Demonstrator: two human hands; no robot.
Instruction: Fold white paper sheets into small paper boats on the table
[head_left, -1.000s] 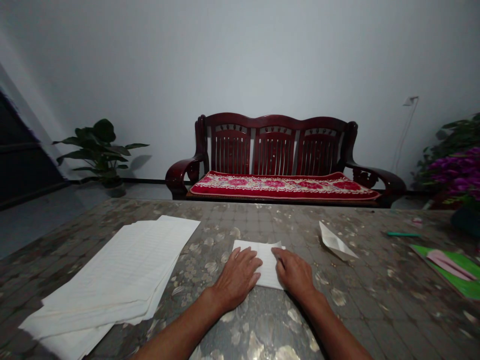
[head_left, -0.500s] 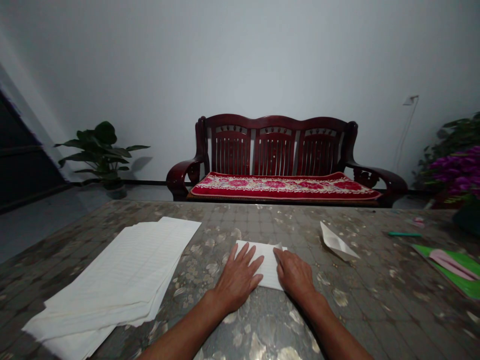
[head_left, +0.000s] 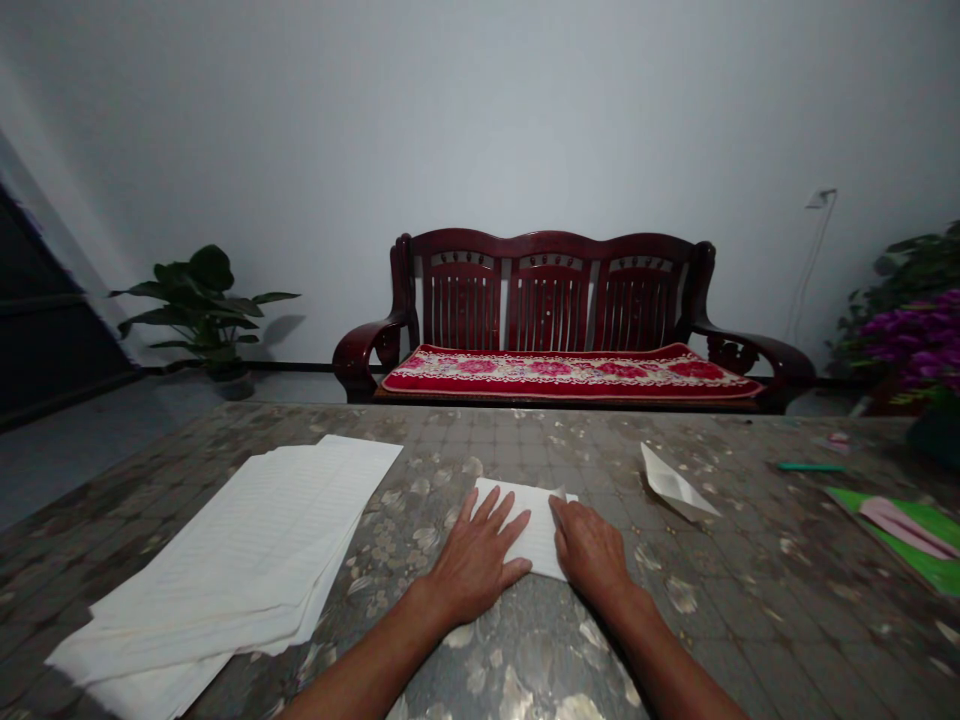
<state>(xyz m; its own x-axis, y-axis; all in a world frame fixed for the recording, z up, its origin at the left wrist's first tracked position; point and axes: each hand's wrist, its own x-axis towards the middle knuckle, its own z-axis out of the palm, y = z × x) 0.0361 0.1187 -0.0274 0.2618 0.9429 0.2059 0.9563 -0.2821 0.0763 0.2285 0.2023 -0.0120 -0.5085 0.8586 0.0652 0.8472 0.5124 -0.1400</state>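
Note:
A folded sheet of lined white paper [head_left: 536, 520] lies on the patterned tabletop in front of me. My left hand [head_left: 481, 545] rests flat on its left part, fingers spread and thumb out to the side. At the right edge of the paper, my right hand [head_left: 591, 545] has its fingers curled in, the index finger and thumb at a small raised flap near the far right corner. Its fingertips are partly hidden. To the right, apart from both hands, stands a folded paper piece [head_left: 677, 487] with raised sides.
A loose stack of lined paper sheets [head_left: 247, 540] covers the table's left side. Toward the right lie a teal pen [head_left: 810, 467] and a green sheet [head_left: 926, 555] with a pink item [head_left: 904, 525] on it. Purple flowers [head_left: 919, 340] stand at the far right. A wooden bench [head_left: 549, 300] is beyond the table.
My left hand has shifted very slightly to the right and its thumb reaches a little farther out. The paper and my right hand have barely moved.

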